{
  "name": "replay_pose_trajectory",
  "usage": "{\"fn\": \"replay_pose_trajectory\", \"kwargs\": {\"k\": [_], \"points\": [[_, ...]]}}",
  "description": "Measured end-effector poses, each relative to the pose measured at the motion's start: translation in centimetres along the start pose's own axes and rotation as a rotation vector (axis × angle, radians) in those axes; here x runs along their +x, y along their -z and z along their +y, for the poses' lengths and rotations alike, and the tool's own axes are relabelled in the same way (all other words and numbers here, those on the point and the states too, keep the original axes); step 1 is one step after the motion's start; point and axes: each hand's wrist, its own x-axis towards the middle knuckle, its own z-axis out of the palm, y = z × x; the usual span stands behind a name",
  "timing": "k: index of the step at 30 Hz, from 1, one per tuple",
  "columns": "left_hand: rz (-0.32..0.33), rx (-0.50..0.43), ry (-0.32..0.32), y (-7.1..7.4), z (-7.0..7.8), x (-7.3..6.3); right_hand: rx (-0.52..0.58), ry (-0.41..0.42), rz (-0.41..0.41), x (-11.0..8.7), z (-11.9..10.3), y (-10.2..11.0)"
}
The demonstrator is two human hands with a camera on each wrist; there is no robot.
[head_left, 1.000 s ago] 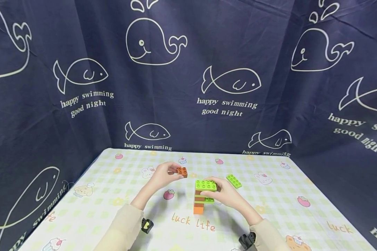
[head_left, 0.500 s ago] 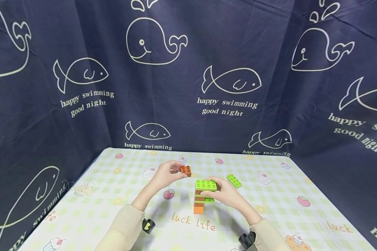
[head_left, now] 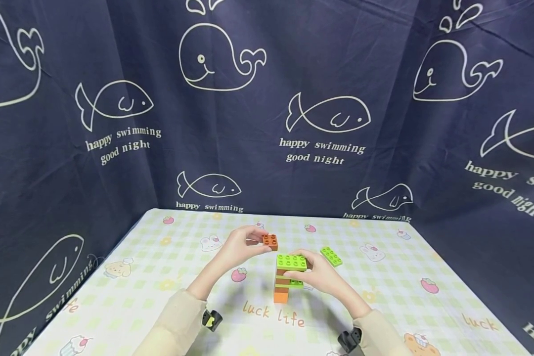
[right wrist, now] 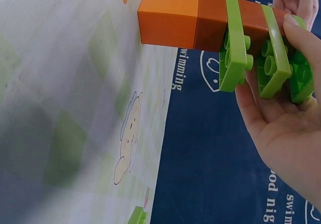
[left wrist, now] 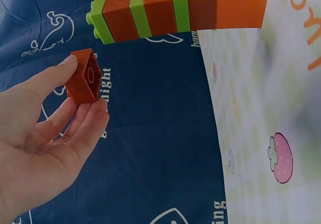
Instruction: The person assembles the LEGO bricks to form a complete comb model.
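Observation:
A reddish-brown building block [head_left: 270,242] with studs on top is pinched between the thumb and fingers of my left hand [head_left: 242,245]. In the left wrist view the block [left wrist: 84,78] shows its hollow underside, apart from the tower. Just to its right stands a tower [head_left: 281,295] of stacked blocks: orange at the bottom, then brown blocks alternating with green plates that overhang to the right. My right hand [head_left: 319,273] grips the upper part of this tower from the right side. In the right wrist view, its thumb lies near the top and its fingers pass behind the green plates [right wrist: 273,66].
A loose green plate [head_left: 331,256] lies on the patterned tablecloth [head_left: 160,262] behind and to the right of the tower. Dark blue printed curtains [head_left: 267,143] hang behind the table and at both sides.
My left hand has carried the brown block to the right and slightly up, closer to the tower's top. My right hand and the tower have stayed in place.

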Motion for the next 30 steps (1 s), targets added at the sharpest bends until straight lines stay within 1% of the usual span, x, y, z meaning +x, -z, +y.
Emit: {"fn": "replay_pose_trajectory", "kwargs": {"k": [3, 6, 11, 16, 20, 26, 30], "points": [[-0.010, -0.003, -0.009, -0.1, 0.3, 0.0, 0.008, 0.003, -0.003, -0.4, -1.2, 0.4], [-0.019, -0.014, -0.014, -0.2, 0.5, 0.0, 0.007, 0.008, -0.005, -0.6, -1.7, 0.6], [-0.034, -0.027, -0.019, -0.3, 0.8, -0.1, 0.006, 0.018, -0.009, -0.7, -1.8, 0.6], [-0.041, -0.026, -0.037, -0.5, 0.9, -0.1, 0.011, 0.019, -0.028, -0.6, -1.6, 0.6], [-0.046, -0.032, -0.051, -0.8, 1.0, 0.0, 0.025, 0.021, -0.034, -0.3, -0.8, 0.5], [-0.067, -0.039, -0.050, -1.2, 1.1, -0.2, 0.006, 0.028, -0.018, 0.5, 1.9, -0.2], [-0.083, -0.037, -0.056, -1.5, 1.2, -0.2, 0.011, 0.040, -0.018, 0.6, 2.5, -0.3]]}}
